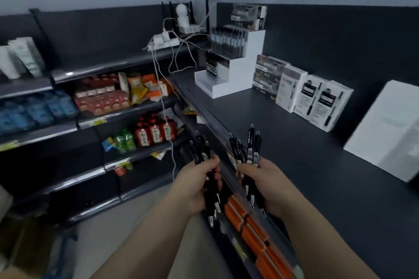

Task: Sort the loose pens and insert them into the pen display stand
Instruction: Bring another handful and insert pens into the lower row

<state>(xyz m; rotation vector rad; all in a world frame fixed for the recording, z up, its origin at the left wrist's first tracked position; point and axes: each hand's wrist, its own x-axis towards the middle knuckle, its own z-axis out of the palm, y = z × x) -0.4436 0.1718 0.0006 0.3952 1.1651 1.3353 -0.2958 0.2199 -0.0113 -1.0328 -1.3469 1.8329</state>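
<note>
The left hand [195, 188], at the lower middle of the frame, is clenched round a bundle of pens [203, 154], its fingers [209, 163] curled about the black barrels. The clip ends stick up past the fingers and the silver tips point down toward the bottom of the frame. Just to its right, the right hand [267, 186] grips a second bundle [251, 147] the same way, clips up and tips down, and two of these pens stand higher than the rest. The two bundles are near each other but apart, held over the front edge of the dark desk [294, 165].

The pen display stand [235, 79], white and stepped, stands on the desk at the upper middle of the frame, well apart from both hands. Its upper steps carry rows of upright stored pens [226, 41], and the lowest step shows rows of small holes.

Right of the stand, white pen boxes [317, 102] stand in a row along the back wall, and a white sheet [390, 129] leans at the far right. Left of the stand lies a white power strip [163, 42] with cables trailing down. Shelves fill the left of the frame – red bottles [156, 133] stand on one – and orange boxes [249, 229] lie on the shelf under the desk's edge, below the hands
</note>
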